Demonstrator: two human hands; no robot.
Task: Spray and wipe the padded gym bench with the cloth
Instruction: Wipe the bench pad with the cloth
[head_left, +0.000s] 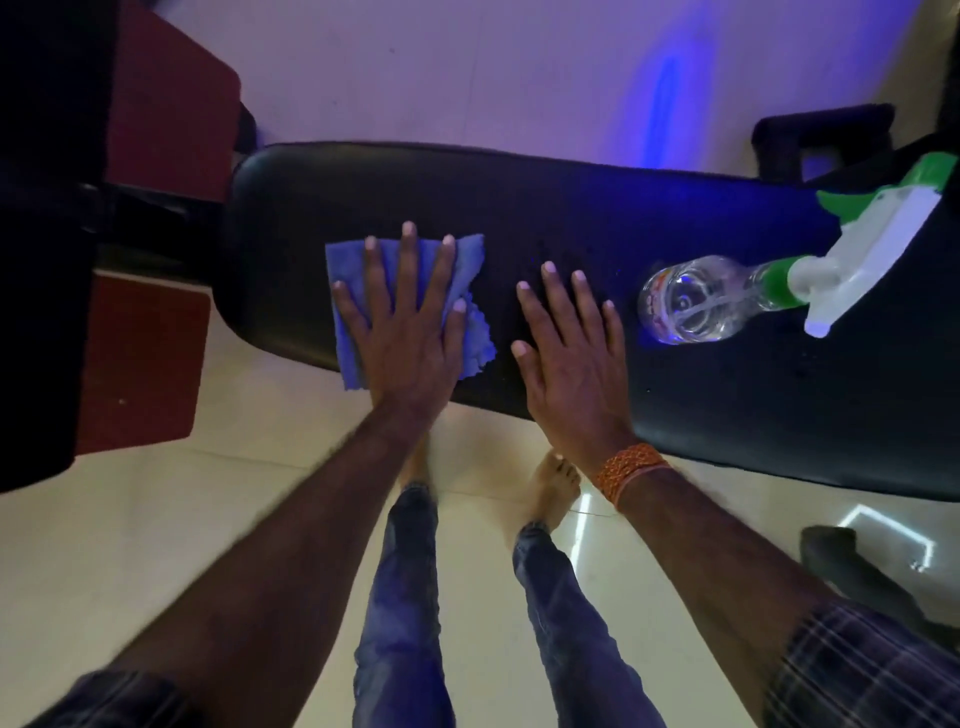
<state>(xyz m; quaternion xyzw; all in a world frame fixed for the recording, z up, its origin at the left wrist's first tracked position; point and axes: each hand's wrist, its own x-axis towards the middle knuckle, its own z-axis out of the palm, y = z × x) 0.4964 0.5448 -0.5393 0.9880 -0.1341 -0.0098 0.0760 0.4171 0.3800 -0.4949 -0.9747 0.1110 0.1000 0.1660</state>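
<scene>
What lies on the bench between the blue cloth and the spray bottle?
In the head view, only the right hand, flat on the black bench, lies between the cloth under the left hand and the spray bottle.

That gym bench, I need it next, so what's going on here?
A person is wiping the black padded bench. The left hand is pressed flat on a blue cloth near one end. The right hand rests bare and open on the pad beside it. A clear spray bottle with a green and white trigger lies on its side further along, untouched.

One head-worn camera looks steeply down, close over the bench (571, 218).
</scene>
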